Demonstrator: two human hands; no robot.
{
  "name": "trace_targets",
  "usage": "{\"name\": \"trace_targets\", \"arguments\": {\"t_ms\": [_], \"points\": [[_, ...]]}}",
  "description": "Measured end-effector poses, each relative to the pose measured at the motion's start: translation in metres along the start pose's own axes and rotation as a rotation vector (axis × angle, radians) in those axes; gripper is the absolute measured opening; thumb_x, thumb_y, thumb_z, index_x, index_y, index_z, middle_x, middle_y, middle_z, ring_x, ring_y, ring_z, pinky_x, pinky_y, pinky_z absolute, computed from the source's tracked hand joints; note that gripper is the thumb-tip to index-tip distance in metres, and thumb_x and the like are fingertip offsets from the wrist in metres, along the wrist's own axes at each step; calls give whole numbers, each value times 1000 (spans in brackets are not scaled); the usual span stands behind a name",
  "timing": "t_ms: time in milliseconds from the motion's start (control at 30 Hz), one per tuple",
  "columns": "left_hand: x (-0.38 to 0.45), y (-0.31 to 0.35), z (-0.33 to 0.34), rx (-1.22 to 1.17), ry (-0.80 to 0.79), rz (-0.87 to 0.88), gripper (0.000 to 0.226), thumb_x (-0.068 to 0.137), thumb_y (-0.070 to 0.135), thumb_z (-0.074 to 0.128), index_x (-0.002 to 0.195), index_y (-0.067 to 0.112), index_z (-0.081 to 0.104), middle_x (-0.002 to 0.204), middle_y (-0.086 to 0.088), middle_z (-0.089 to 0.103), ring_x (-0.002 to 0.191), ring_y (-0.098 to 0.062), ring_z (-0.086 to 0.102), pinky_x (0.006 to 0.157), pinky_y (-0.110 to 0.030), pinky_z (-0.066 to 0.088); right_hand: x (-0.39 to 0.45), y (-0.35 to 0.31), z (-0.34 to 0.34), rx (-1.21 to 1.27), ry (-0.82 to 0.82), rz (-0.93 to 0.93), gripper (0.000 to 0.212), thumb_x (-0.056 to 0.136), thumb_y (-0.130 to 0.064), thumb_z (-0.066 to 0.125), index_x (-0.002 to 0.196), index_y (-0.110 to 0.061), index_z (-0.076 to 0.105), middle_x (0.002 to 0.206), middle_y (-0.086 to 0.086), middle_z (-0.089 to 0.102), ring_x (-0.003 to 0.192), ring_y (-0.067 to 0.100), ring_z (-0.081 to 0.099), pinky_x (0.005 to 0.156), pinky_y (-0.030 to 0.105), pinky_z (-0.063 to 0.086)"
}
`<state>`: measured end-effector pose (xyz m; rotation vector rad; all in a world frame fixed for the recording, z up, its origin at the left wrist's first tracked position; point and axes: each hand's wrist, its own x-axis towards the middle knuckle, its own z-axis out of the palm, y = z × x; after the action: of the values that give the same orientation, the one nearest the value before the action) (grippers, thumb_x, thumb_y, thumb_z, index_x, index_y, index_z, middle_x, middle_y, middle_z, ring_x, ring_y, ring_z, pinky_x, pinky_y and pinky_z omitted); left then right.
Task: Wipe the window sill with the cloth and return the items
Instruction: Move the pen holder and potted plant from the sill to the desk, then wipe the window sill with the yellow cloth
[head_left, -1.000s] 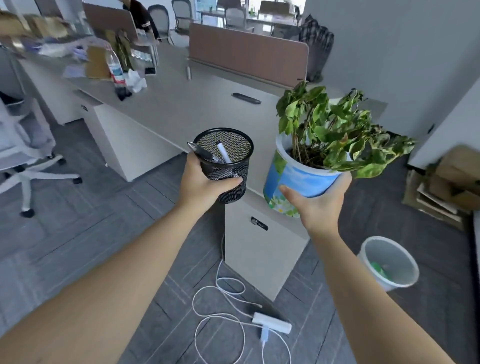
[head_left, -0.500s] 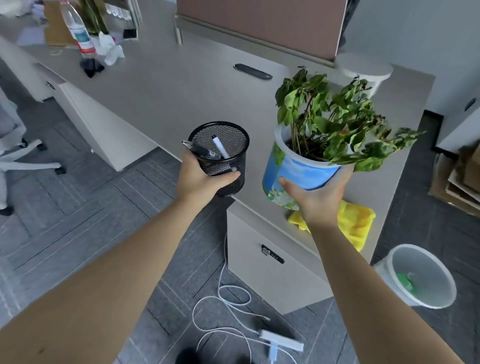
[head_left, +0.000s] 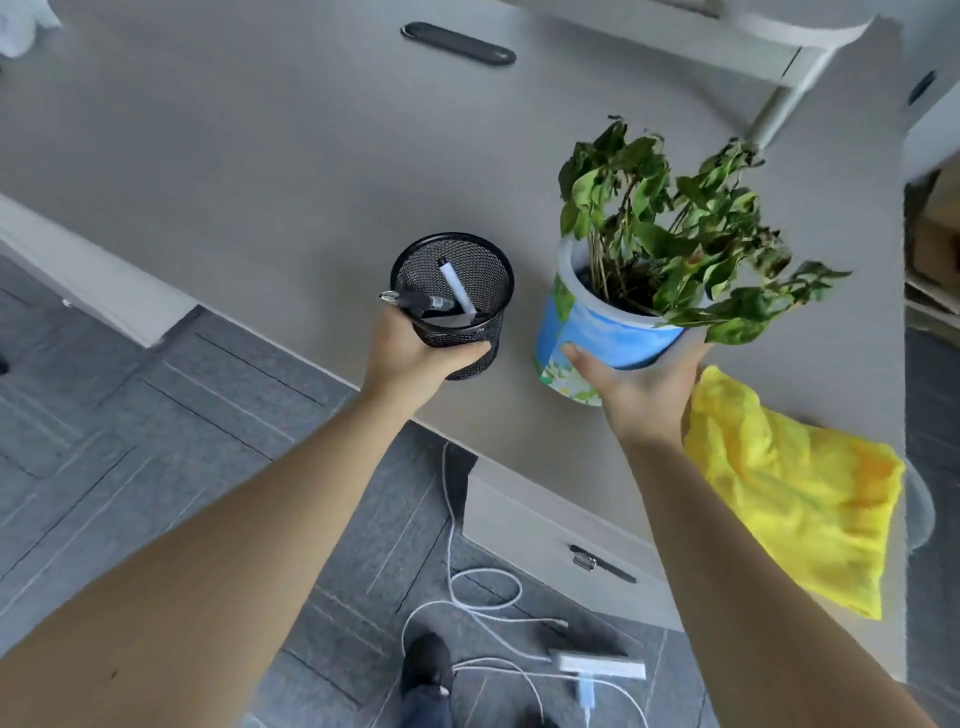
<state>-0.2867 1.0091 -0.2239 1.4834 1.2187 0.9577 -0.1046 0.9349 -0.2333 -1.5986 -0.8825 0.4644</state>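
My left hand (head_left: 415, 353) grips a black mesh pen holder (head_left: 457, 301) with a dark pen and a white pen inside, held over the front edge of the grey desk (head_left: 249, 156). My right hand (head_left: 639, 389) grips a blue and white plant pot (head_left: 597, 332) from below; a leafy green plant (head_left: 675, 223) with drooping leaves stands in it. A crumpled yellow cloth (head_left: 795, 483) lies on the desk's near right corner, just right of my right wrist.
A black oblong grommet (head_left: 457, 44) sits at the back of the desk. Under the desk stands a drawer cabinet (head_left: 561, 551). White cables and a power strip (head_left: 597, 665) lie on the grey carpet beside my foot (head_left: 426, 665).
The view has tilted down and closed in on the desk. Both hands carried the pen holder and the plant pot forward over the desk top, and the yellow cloth came fully into view.
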Motion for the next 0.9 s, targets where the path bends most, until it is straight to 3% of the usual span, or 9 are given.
{"name": "trace_targets", "arguments": {"t_ms": [67, 133, 267, 367, 433, 533, 633, 700, 900], "points": [[10, -6, -3, -29, -26, 1, 32, 46, 26, 75, 76, 18, 68, 78, 5, 72, 83, -12, 68, 83, -29, 53, 1, 4, 6, -5, 11, 55, 96, 52, -11, 89, 130, 6, 35, 122, 3, 55, 106, -9, 54, 95, 5, 40], [19, -10, -5, -38, -30, -6, 33, 46, 26, 76, 77, 18, 68, 80, 5, 74, 83, -13, 69, 85, -31, 55, 4, 7, 10, -31, 9, 74, 92, 53, -14, 88, 129, 2, 39, 128, 8, 55, 112, 9, 53, 92, 1, 39], [30, -18, -3, -77, -39, -24, 63, 48, 24, 79, 100, -2, 55, 105, -23, 66, 98, -30, 66, 93, -53, 49, 10, 6, 12, -56, 4, 41, 96, 55, -12, 88, 133, -1, 33, 132, 6, 49, 118, 12, 49, 96, 4, 37], [26, -21, -1, -127, -44, -33, 58, 48, 25, 78, 99, 18, 50, 112, -15, 62, 106, -27, 61, 100, -52, 45, 8, 0, 14, -50, -27, 56, 96, 57, -5, 85, 134, -2, 28, 128, 3, 46, 113, 8, 47, 96, 6, 39], [19, -21, -1, -136, -37, -65, 60, 48, 30, 77, 99, 30, 45, 116, -9, 60, 111, -24, 58, 103, -50, 42, 5, -7, 11, -64, -67, 76, 100, 54, -10, 86, 135, -3, 27, 126, -1, 44, 110, 5, 45, 90, -2, 35], [-4, -8, 5, -4, 37, -144, 73, 52, 43, 73, 112, 20, 40, 129, -15, 52, 119, -25, 50, 106, -44, 39, -5, -15, -2, -117, -109, 70, 89, 55, -23, 80, 129, -8, 33, 123, -2, 45, 111, 8, 44, 95, 7, 33], [-33, 9, 21, 114, 221, -215, 64, 73, 20, 69, 124, -1, 36, 129, -23, 43, 119, -32, 44, 102, -39, 37, -19, -23, -29, -212, -89, 138, 78, 75, -23, 73, 139, -10, 30, 141, 8, 41, 132, 19, 37, 110, 29, 29], [-51, 18, 36, 137, 262, -229, 56, 78, 12, 63, 126, -3, 36, 130, -25, 42, 117, -36, 46, 101, -40, 39, -25, -27, -55, -259, -48, 141, 61, 83, -17, 65, 136, -7, 37, 139, 12, 45, 131, 23, 40, 107, 30, 32], [-93, 46, 109, 222, 63, -221, 37, 83, 14, 56, 116, -2, 50, 126, -20, 54, 116, -31, 50, 92, -32, 38, -37, -21, -146, -488, 25, 205, 42, 87, -17, 57, 127, -6, 50, 134, 16, 50, 124, 33, 44, 102, 35, 32]]}}
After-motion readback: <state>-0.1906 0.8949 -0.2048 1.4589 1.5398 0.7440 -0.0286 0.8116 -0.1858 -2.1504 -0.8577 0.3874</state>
